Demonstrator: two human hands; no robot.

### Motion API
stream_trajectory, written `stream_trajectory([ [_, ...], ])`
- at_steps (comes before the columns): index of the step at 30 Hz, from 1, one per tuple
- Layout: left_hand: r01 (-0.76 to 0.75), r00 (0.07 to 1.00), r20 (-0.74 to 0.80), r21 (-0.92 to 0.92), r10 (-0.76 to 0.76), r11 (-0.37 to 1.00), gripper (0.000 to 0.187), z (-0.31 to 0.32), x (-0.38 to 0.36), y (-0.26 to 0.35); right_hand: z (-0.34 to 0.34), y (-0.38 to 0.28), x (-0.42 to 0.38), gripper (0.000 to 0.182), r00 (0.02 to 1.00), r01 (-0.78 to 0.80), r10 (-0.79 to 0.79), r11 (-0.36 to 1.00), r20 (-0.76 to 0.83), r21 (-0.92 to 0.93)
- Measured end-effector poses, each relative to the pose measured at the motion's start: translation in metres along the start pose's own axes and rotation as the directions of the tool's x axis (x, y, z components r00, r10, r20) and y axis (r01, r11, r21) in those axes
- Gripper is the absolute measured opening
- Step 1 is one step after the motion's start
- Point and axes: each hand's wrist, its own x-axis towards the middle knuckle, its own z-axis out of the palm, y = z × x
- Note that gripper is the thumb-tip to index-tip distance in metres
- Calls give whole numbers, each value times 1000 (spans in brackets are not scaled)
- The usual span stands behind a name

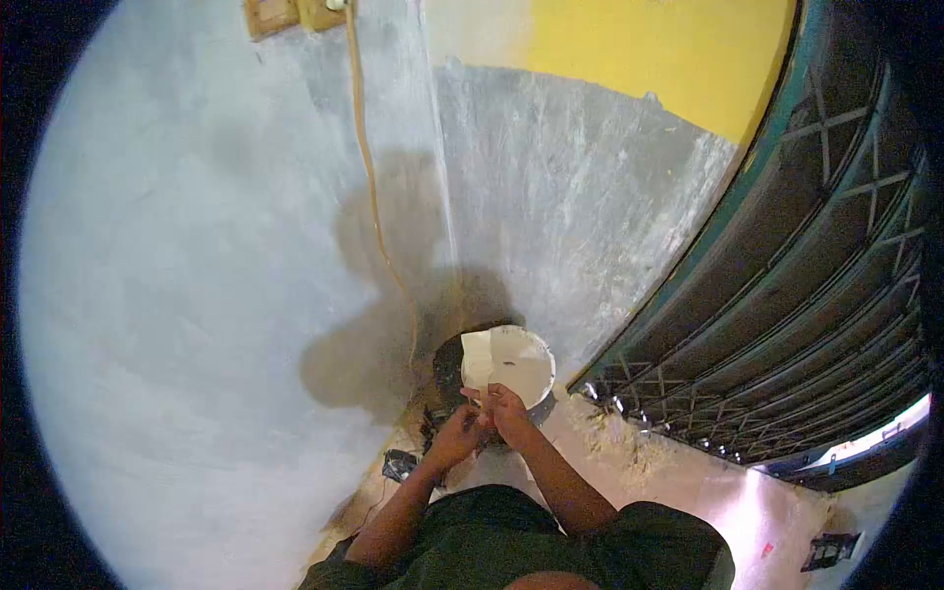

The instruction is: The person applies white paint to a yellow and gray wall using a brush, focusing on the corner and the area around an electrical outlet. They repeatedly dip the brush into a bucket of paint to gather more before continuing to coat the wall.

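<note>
My left hand (460, 434) and my right hand (506, 410) are close together in front of me, just over the near rim of a round white bucket (536, 366). A flat cream-coloured piece (477, 356) sticks up from between them, over the bucket's left side. Fingers of my right hand are closed on its lower end. The fingers of my left hand are bent close beside it, and what they grip is too small to make out. A dark round container (448, 362) shows just left of the bucket.
Grey-white walls (197, 275) meet at a corner ahead, with a yellow area (659, 59) above. A yellowish cable (374, 206) hangs from a wooden box (271, 16). A dark metal shutter (787, 265) stands right. Debris (615, 442) and a black object (399, 464) lie on the floor.
</note>
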Motion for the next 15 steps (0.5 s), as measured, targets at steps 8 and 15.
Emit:
stream_trajectory([
  [8, -169, 986, -26, -111, 167, 979, 26, -9, -14, 46, 53, -50, -19, 25, 988, 107, -103, 994, 119, -30],
  [15, -257, 955, -163, -34, 248, 966, 22, -6, -42, 86, 64, -66, -21, 21, 976, 214, -188, 932, 113, -292],
])
